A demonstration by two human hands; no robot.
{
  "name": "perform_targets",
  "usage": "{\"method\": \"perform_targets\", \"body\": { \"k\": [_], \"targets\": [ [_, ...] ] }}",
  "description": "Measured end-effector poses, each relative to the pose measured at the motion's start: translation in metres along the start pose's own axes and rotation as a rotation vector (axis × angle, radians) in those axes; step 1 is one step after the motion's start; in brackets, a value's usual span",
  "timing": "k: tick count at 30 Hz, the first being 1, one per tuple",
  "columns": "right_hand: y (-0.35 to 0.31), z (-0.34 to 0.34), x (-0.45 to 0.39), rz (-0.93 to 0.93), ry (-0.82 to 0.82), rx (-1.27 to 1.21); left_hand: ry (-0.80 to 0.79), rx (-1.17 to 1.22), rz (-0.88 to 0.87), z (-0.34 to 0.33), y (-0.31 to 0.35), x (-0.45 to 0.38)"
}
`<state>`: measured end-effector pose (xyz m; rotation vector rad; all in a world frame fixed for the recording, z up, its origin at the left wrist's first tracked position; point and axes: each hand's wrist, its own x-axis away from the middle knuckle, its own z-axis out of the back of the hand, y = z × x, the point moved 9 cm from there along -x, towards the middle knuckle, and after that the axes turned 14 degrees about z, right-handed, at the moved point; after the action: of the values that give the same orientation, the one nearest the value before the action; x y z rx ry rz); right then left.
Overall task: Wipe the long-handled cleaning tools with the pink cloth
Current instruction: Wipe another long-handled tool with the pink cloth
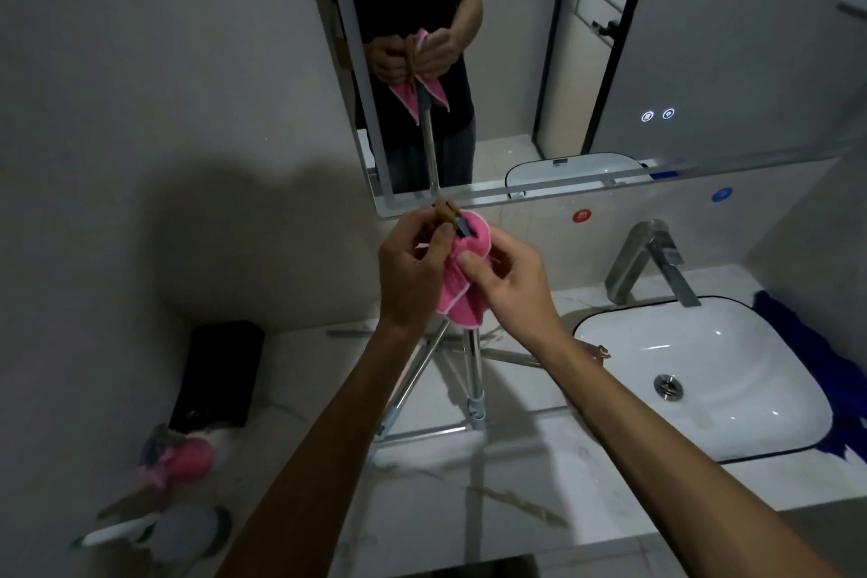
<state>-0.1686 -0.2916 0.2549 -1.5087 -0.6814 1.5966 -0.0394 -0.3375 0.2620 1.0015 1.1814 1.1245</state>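
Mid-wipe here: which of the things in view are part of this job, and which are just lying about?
In the job:
- pink cloth, wrapped round the tool's top
- long-handled tool, upright, brown-tipped
- left hand, gripping the tool's top
- right hand, pinching the cloth

Lying about:
- tap
- white sink
- dark blue cloth beside the sink
- black box
- pink item on the counter's left

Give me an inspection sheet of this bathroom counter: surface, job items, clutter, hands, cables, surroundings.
Surface: pale marble-look counter with inset white sink.
Job's things: pink cloth wrapped round the top of a metal-handled tool; further metal handles lie on the counter.
Clutter: black box, pink item, blue cloth.
Hands: left hand grips the tool's end; right hand pinches the cloth.
Cables: nothing seen.
Surroundings: mirror, chrome faucet.
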Motion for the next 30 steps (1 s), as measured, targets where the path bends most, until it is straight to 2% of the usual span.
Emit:
{"method": "perform_targets", "body": {
  "k": [6,18,22,25,30],
  "targets": [
    [0.021,-0.02,0.021,0.02,-0.141,0.085,0.04,0.034,0.037,0.005,-0.009,0.005],
    [0.04,-0.035,0.044,0.096,-0.122,0.154,0.095,0.026,0.048,0.018,-0.023,0.023],
    [0.08,-0.036,0.076,-0.069,-0.211,0.224,0.108,-0.019,0.025,0.019,-0.026,0.031],
    [0.108,-0.04,0.097,-0.24,-0.284,0.275,0.08,-0.086,0.115,0.019,-0.043,0.035],
    [0.095,-0.039,0.09,-0.216,-0.101,0.327,0.024,-0.125,0.151,0.021,-0.044,0.043]
  ]
}}
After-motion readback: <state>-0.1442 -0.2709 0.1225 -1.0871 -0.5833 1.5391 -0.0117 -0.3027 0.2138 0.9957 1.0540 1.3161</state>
